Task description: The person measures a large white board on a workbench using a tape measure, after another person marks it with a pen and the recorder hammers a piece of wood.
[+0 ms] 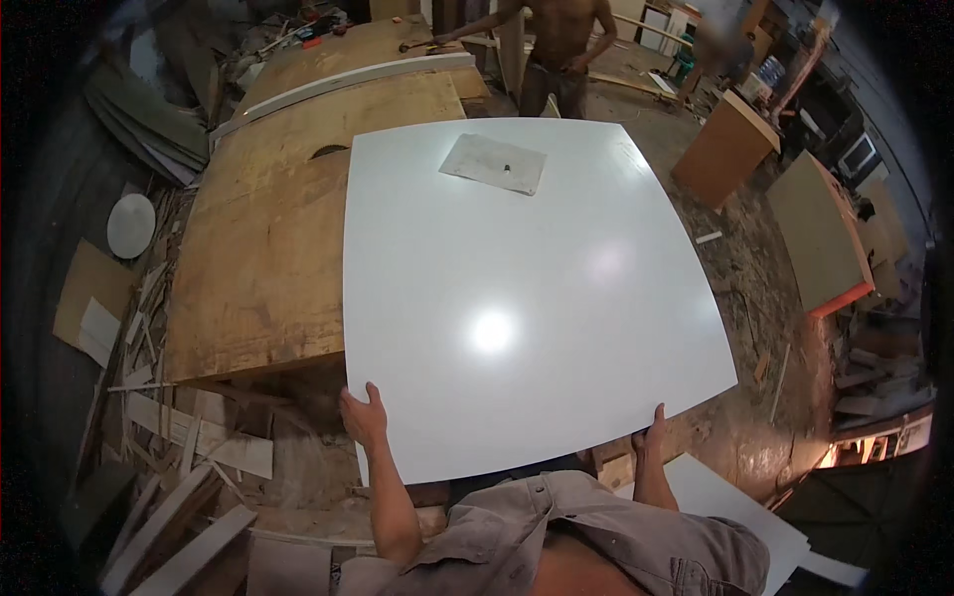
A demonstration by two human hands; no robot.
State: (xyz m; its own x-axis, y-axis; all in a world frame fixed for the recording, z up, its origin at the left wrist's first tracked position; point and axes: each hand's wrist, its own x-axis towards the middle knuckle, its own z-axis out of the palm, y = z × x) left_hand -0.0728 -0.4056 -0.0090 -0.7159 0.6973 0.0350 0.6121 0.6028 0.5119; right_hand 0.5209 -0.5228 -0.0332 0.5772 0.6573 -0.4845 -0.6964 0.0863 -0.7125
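A large glossy white panel [537,248] fills the middle of the view, its left part over the wooden table [258,258]. At its near left edge my left hand [366,417] is closed round it, thumb on top. My right hand [651,432] grips the near right edge from below, with the thumb showing at the rim and the other fingers hidden. Toward the panel's far side lies a thin greyish rectangular sheet [494,164] with a small dark spot on it.
A curved saw blade [330,151] pokes up through the table beside the panel's far left corner. Beyond it runs a long pale bar [348,89]. Another person [566,45] stands past the table. Wood scraps [189,526] litter the left floor; brown boxes [725,149] stand right.
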